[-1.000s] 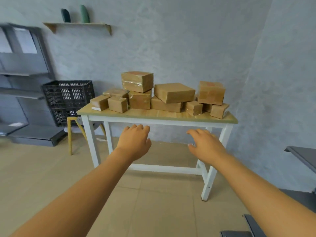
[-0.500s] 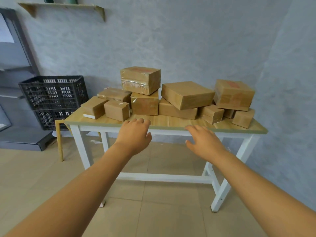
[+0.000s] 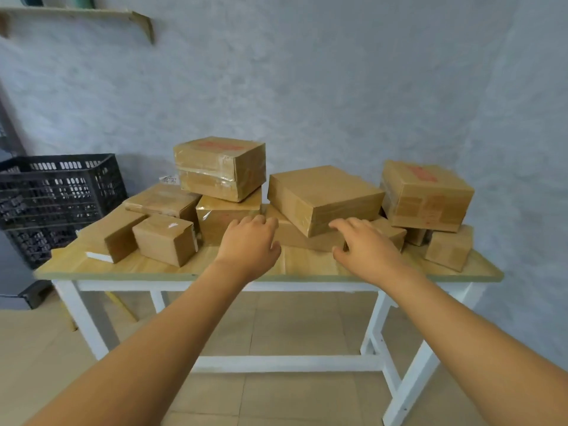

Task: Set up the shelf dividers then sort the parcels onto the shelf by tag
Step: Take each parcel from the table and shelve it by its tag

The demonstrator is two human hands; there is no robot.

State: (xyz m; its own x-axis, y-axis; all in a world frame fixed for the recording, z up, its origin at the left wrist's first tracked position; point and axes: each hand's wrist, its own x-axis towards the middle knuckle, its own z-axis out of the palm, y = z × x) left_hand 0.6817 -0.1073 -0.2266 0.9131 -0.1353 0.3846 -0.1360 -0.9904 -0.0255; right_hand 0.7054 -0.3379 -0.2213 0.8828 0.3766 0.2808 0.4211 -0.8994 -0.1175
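A pile of brown cardboard parcels [image 3: 322, 198] sealed with clear tape lies on the wood-topped surface [image 3: 153, 265] with white legs, some parcels stacked two high. The left hand [image 3: 249, 244] reaches over the surface's front, fingers relaxed and held together, tips at the lower middle parcel [image 3: 224, 216]; contact cannot be confirmed. The right hand [image 3: 362, 247] reaches beside it, fingers slightly spread, just below the large flat parcel [image 3: 325, 195]. Neither hand holds anything. A black plastic crate [image 3: 58, 192] stands left of the surface, beside the grey wall [image 3: 338, 81].
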